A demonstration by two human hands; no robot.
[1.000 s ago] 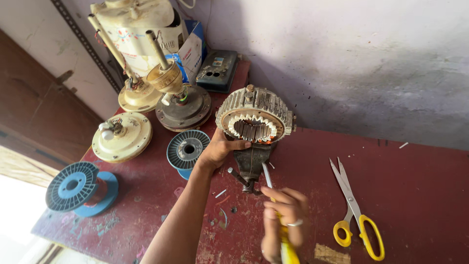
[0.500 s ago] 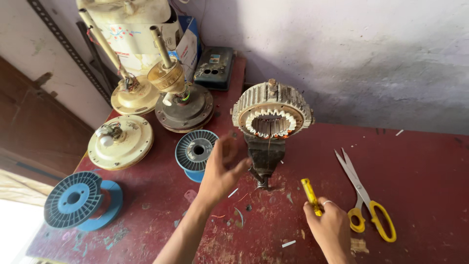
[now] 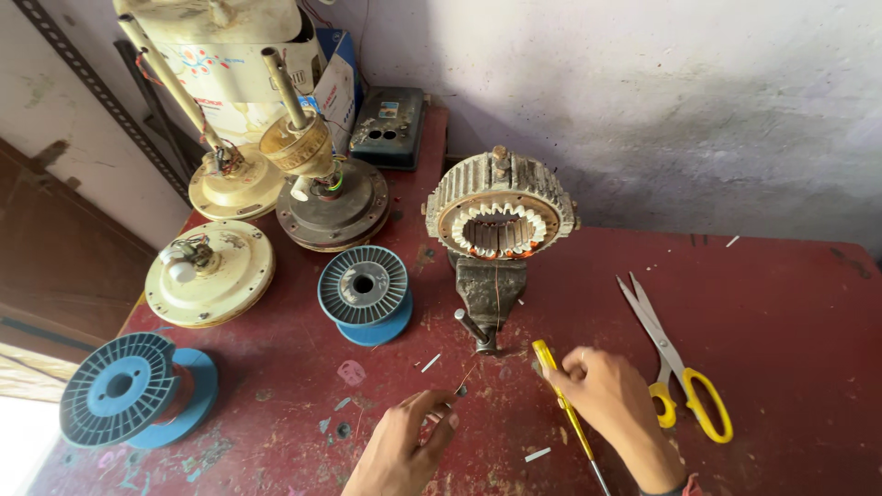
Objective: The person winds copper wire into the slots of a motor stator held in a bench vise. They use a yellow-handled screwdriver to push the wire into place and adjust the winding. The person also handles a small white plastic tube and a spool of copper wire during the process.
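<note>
At a red bench (image 3: 781,303), the left hand (image 3: 404,450) pinches fine copper wire (image 3: 469,375) running from a vise-clamped stator (image 3: 501,216); the right hand (image 3: 611,400) grips a yellow-handled tool (image 3: 560,395). A sharp tug could likely snap the wire.

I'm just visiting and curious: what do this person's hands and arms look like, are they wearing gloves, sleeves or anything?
Both hands are bare, with no gloves. The left hand and its forearm show no sleeve, ring or watch. The right hand is also ungloved; at its wrist, near the bottom edge of the picture, a small bit of reddish material shows, perhaps a band or cuff, too little to tell.
</note>
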